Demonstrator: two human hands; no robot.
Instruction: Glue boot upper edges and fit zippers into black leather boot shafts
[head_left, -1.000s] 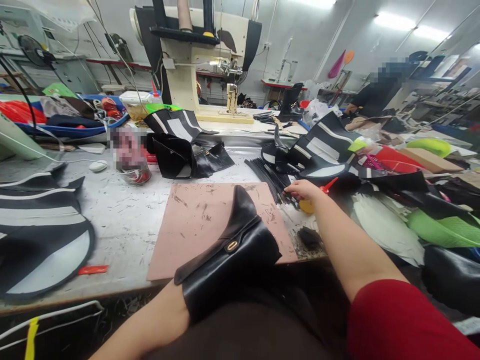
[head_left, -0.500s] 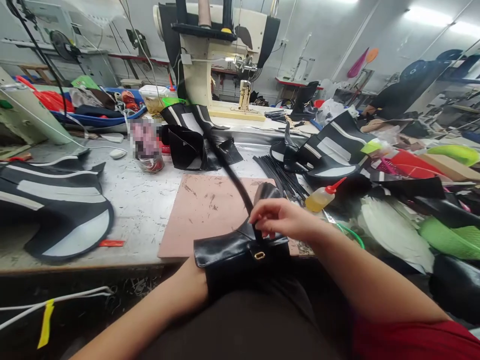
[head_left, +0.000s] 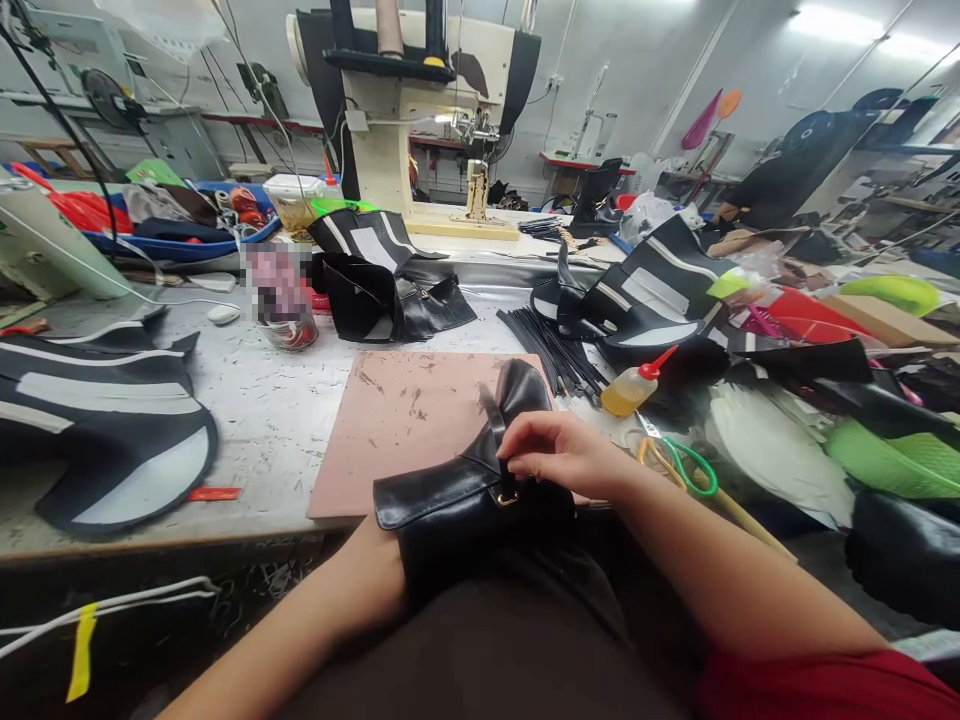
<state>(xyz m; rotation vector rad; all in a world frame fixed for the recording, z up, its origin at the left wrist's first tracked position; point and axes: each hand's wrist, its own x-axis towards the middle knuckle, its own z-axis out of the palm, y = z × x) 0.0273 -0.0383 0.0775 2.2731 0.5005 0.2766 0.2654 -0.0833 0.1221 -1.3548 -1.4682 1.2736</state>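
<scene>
A black leather boot upper (head_left: 450, 497) lies across my lap at the table's front edge, partly over a pinkish board (head_left: 405, 400). My left forearm runs into its open end, so my left hand and its fingers are hidden inside. A small gold-coloured buckle (head_left: 508, 497) sits on the leather. My right hand (head_left: 551, 447) is closed just above the buckle, thumb and fingertips pinching a narrow black strap (head_left: 493, 415). A blurred piece of this strap sticks up beyond the fingers.
Right of the board lie black strips (head_left: 551, 350), a glue bottle (head_left: 634, 385) with a red tip, and green-handled scissors (head_left: 690, 465). Flat black boot pieces (head_left: 112, 420) are at left. A sewing machine (head_left: 375, 130) stands behind; a pixelated cup (head_left: 277, 295) is left of centre.
The strap stretched far up and left from my right hand; now only a short piece shows above it. The buckle has tilted slightly. The view has shifted a little.
</scene>
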